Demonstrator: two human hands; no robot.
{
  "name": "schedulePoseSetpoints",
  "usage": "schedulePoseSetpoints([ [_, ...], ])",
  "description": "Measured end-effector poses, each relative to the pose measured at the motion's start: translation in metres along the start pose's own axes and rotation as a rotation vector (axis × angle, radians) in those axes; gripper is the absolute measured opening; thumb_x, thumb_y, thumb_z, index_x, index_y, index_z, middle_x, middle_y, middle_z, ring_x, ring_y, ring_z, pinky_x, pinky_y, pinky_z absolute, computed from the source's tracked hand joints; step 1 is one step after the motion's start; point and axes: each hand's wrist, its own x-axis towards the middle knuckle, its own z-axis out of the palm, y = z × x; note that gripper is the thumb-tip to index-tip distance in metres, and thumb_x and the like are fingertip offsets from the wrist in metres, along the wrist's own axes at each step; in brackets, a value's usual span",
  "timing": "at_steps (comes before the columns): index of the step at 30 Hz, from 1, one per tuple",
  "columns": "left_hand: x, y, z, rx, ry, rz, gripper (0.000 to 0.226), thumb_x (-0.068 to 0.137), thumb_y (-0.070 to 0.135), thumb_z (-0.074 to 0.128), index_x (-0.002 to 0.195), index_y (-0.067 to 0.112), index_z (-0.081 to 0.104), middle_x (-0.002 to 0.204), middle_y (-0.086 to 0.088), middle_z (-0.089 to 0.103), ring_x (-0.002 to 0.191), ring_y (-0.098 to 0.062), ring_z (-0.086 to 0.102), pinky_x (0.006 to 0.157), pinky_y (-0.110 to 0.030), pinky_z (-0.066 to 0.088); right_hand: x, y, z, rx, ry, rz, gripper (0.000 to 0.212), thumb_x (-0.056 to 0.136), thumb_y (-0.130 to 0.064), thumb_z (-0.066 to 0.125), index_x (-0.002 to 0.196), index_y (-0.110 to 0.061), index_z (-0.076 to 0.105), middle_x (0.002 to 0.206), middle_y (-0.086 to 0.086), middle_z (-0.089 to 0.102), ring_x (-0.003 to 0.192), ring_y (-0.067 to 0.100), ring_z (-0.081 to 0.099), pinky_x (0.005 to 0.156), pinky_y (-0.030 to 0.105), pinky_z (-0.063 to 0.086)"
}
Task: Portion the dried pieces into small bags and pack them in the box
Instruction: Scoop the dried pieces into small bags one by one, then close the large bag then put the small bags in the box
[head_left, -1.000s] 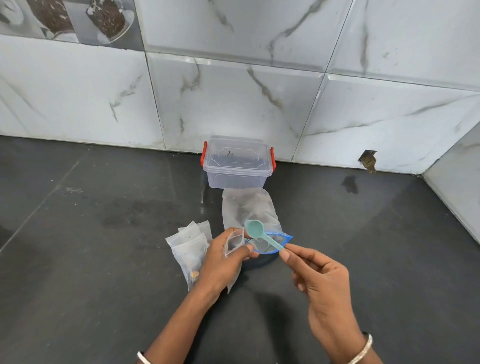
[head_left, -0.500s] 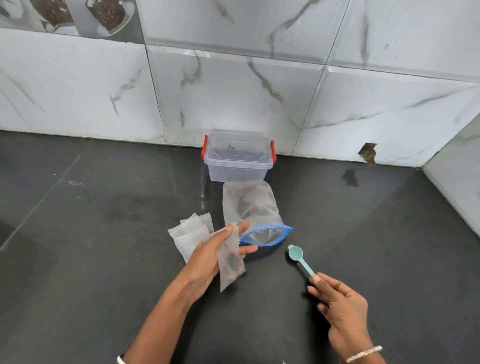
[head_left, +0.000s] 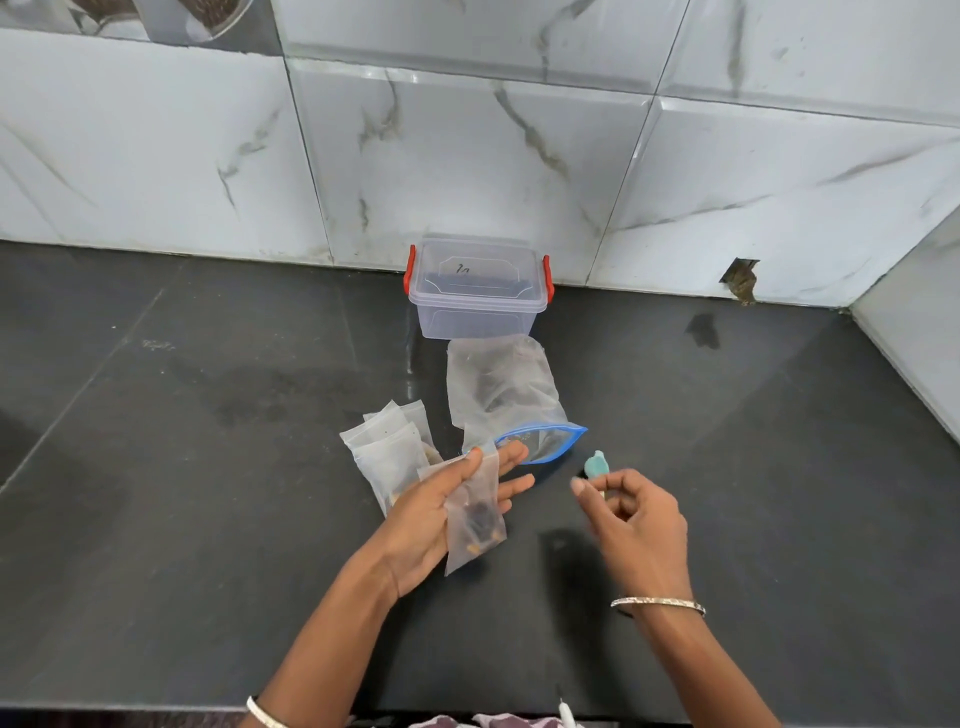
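My left hand (head_left: 431, 512) holds a small clear bag (head_left: 475, 525) with a few dried pieces in its lower end, pinched between thumb and fingers just above the counter. To its right, my right hand (head_left: 636, 519) hovers with curled fingers. The bowl of a teal spoon (head_left: 596, 464) shows just beyond those fingertips. Its handle is hidden under the hand, so I cannot tell if it is held. A large zip bag (head_left: 501, 395) with a blue opening lies behind my hands. The clear box (head_left: 478, 312) with red clips stands shut at the wall.
Several small bags (head_left: 387, 452) lie in a pile left of my left hand. The dark counter (head_left: 208, 467) ends at a tiled wall behind and a side wall at the right. A wet patch (head_left: 702, 330) marks the counter at the back right.
The spoon left the large bag's mouth and came down to the right. My left hand turned the small bag flat, and my right hand has moved up and left over the spoon's handle.
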Motion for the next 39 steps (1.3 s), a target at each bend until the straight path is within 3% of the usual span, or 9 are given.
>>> schedulePoseSetpoints([
  [7,-0.001,0.006,0.008,-0.074,-0.035,-0.049,0.046,0.096,0.034,0.050,0.131,0.007,0.063,0.122,-0.012,0.074,0.109,-0.023,0.073,0.114,-0.052,0.042,-0.012,-0.048,0.021,0.203,-0.251,-0.256,0.011,0.086,-0.030,0.071,0.091,-0.024,0.078,0.101,-0.008,0.070,0.095,0.008,0.066,0.072,0.017,0.052],
  [12,0.000,0.009,0.004,0.077,-0.037,-0.056,0.047,0.093,0.048,0.055,0.127,0.018,0.069,0.129,-0.005,0.072,0.123,-0.023,0.066,0.117,-0.049,0.040,0.000,-0.047,0.022,0.429,-0.373,-0.095,0.012,0.081,-0.012,0.076,0.090,-0.004,0.076,0.093,0.010,0.075,0.086,0.030,0.072,0.078,0.043,0.060],
  [15,0.002,0.014,-0.003,0.268,-0.039,-0.039,0.050,0.088,0.059,0.061,0.124,0.027,0.074,0.130,-0.002,0.071,0.131,-0.024,0.059,0.121,-0.048,0.034,0.003,-0.045,0.022,0.403,-0.345,-0.105,0.006,0.083,-0.008,0.074,0.088,-0.004,0.076,0.088,0.007,0.076,0.089,0.025,0.072,0.081,0.037,0.060],
  [19,0.009,0.027,-0.007,0.450,-0.021,-0.009,0.039,0.099,0.045,0.055,0.127,0.023,0.072,0.128,0.008,0.072,0.129,-0.008,0.060,0.113,-0.025,0.040,0.015,-0.042,0.024,0.199,-0.291,-0.206,0.005,0.086,-0.011,0.073,0.084,-0.015,0.075,0.079,-0.005,0.074,0.067,-0.001,0.062,0.070,0.018,0.048],
  [22,0.009,0.030,-0.004,0.437,0.005,0.016,0.035,0.104,0.032,0.048,0.124,0.019,0.073,0.120,0.004,0.076,0.113,-0.003,0.068,0.091,-0.009,0.048,0.021,-0.041,0.032,0.093,-0.251,-0.259,0.007,0.088,-0.014,0.070,0.086,-0.020,0.072,0.086,-0.010,0.072,0.081,0.002,0.062,0.077,0.019,0.047],
  [25,0.007,0.028,-0.009,0.390,0.113,0.049,0.032,0.105,0.028,0.048,0.115,0.017,0.076,0.111,-0.005,0.079,0.102,-0.015,0.073,0.086,-0.017,0.055,0.019,-0.042,0.044,0.013,-0.184,-0.329,0.006,0.090,-0.018,0.066,0.085,-0.021,0.069,0.090,-0.014,0.069,0.094,0.005,0.060,0.077,0.009,0.039],
  [29,0.004,0.024,-0.020,0.345,0.298,0.139,0.023,0.099,0.027,0.061,0.097,0.021,0.083,0.099,-0.006,0.081,0.098,-0.025,0.076,0.093,-0.041,0.057,0.022,-0.044,0.054,-0.002,-0.208,-0.358,0.012,0.090,-0.013,0.066,0.080,-0.020,0.066,0.084,-0.012,0.067,0.088,0.011,0.060,0.077,0.021,0.046],
  [36,-0.010,0.023,-0.049,0.143,0.652,0.285,0.012,0.074,0.009,0.086,0.073,0.000,0.077,0.076,-0.017,0.076,0.072,-0.026,0.069,0.076,-0.040,0.054,0.024,-0.062,0.082,-0.104,-0.268,-0.404,0.013,0.083,-0.022,0.074,0.072,-0.020,0.067,0.071,-0.010,0.067,0.068,0.009,0.060,0.066,0.025,0.048],
  [39,-0.014,0.022,-0.064,0.152,0.674,0.230,0.013,0.080,0.011,0.082,0.068,0.008,0.078,0.079,-0.013,0.078,0.074,-0.022,0.071,0.078,-0.039,0.057,0.027,-0.070,0.098,-0.225,-0.276,-0.420,0.014,0.082,-0.028,0.074,0.072,-0.021,0.067,0.068,-0.013,0.063,0.064,0.010,0.057,0.064,0.029,0.048],
])
